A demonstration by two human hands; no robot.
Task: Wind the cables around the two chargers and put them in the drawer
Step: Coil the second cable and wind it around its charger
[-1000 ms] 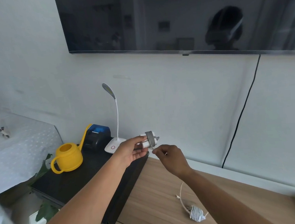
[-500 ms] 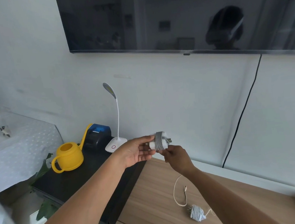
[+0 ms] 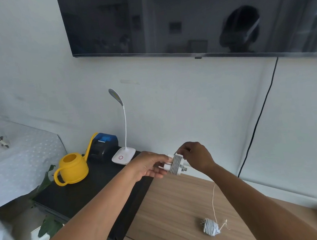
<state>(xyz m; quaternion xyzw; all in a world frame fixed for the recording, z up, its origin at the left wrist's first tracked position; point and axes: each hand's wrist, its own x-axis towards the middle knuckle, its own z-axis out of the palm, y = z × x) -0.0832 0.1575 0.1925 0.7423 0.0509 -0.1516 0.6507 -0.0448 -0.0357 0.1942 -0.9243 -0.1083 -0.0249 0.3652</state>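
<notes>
My left hand [image 3: 148, 165] holds a white charger [image 3: 175, 164] in the air above the cabinet edge, with grey cable wound tightly round its middle. My right hand [image 3: 195, 157] is at the charger's far side, fingers curled and pinching the cable end at its top. A second white charger [image 3: 210, 229] lies on the wooden top [image 3: 171, 210] near my right forearm, wrapped in cable, with a loose white tail curling up and to the right. No drawer is in sight.
A black cabinet top [image 3: 80, 195] on the left carries a yellow watering can [image 3: 72, 168], a small black and blue printer [image 3: 103, 145] and a white desk lamp [image 3: 123, 155]. A television [image 3: 192, 17] hangs on the wall, its black cord [image 3: 257, 120] running down.
Both hands have shifted right with the charger. My right hand rose from below the charger to its top far side, and more cable turns lie on it. The view moved slightly.
</notes>
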